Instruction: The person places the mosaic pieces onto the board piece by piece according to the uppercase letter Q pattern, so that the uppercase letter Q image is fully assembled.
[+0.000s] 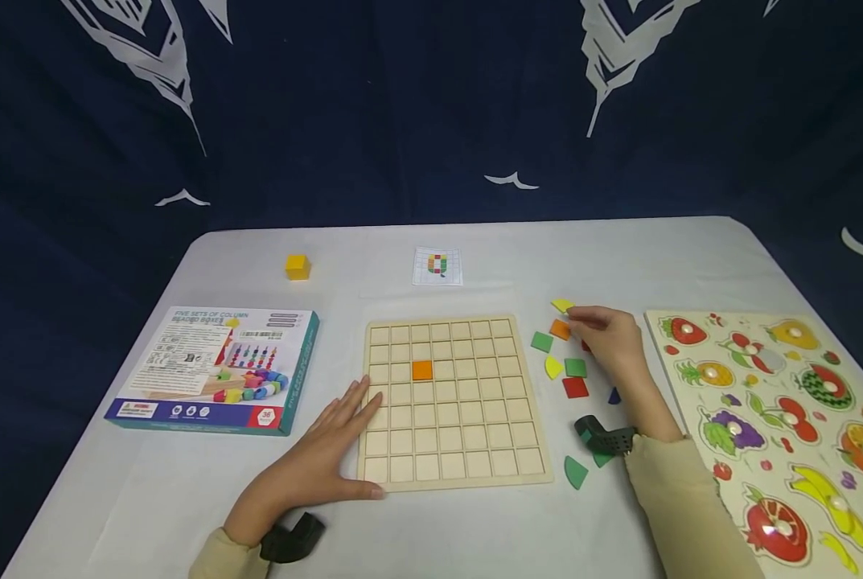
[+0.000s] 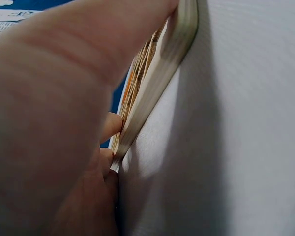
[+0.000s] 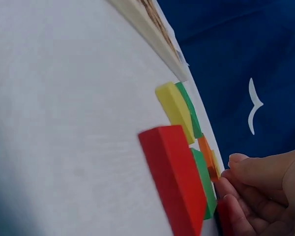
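Observation:
A wooden grid board point(image 1: 445, 464) holds one orange square point(image 1: 422, 370). My left hand point(image 1: 318, 458) rests with spread fingers at its left edge, thumb by the near corner; the left wrist view shows this hand point(image 2: 54, 98) against the board's side point(image 2: 147, 101). My right hand point(image 1: 612, 342) is beside a yellow piece point(image 1: 562, 305), fingers loosely bent. In the right wrist view, the thumb and fingertips of this hand point(image 3: 265, 191) are close together near an orange piece point(image 3: 209, 160), with nothing visible between them. A red piece point(image 1: 585, 346) is partly hidden under the hand.
Green point(image 1: 542, 342), red point(image 1: 575, 388) and other coloured pieces lie right of the board. A pattern card point(image 1: 454, 277) and a yellow cube point(image 1: 297, 267) are behind it. A box point(image 1: 214, 370) stands left, a fruit puzzle point(image 1: 753, 458) right.

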Demonstrator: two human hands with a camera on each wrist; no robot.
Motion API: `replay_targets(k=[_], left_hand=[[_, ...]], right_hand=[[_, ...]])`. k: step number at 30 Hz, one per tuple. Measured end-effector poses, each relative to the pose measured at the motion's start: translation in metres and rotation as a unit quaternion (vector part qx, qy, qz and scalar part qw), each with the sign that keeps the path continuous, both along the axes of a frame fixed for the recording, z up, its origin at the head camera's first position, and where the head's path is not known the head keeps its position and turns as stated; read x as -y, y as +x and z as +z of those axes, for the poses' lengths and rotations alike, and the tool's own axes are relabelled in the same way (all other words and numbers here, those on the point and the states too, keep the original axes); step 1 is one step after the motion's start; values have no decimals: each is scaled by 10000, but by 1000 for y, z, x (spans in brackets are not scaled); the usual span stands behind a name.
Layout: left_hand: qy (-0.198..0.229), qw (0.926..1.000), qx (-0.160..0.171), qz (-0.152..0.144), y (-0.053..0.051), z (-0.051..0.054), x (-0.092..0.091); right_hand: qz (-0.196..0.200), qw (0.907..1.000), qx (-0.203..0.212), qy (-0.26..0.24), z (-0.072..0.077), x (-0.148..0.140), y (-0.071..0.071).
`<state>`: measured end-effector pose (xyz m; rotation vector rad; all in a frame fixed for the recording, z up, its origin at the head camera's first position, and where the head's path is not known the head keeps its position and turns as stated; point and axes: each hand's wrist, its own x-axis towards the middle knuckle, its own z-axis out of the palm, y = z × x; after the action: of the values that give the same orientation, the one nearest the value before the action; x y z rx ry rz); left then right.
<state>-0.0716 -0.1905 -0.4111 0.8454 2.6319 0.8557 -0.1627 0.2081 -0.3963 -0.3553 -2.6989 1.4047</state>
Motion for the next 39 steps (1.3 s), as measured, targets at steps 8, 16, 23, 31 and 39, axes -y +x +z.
replay_targets(k=[8, 16, 23, 31, 39], left_hand=[[7, 10000, 8, 14, 0, 0, 0], [30, 10000, 54, 57, 0, 3, 0], [2, 10000, -16, 26, 1, 2, 0], [90, 9999, -6, 47, 1, 1, 0], [120, 9999, -12, 18, 0, -1, 1]], right_hand=[[254, 9974, -368, 558, -7, 2, -2], [373, 9949, -499, 798, -8, 7, -2], [455, 9923, -636, 960, -9, 9, -2], [555, 9897, -838, 1017, -11, 10, -4], [528, 9892, -1032, 893, -11, 9, -4]])
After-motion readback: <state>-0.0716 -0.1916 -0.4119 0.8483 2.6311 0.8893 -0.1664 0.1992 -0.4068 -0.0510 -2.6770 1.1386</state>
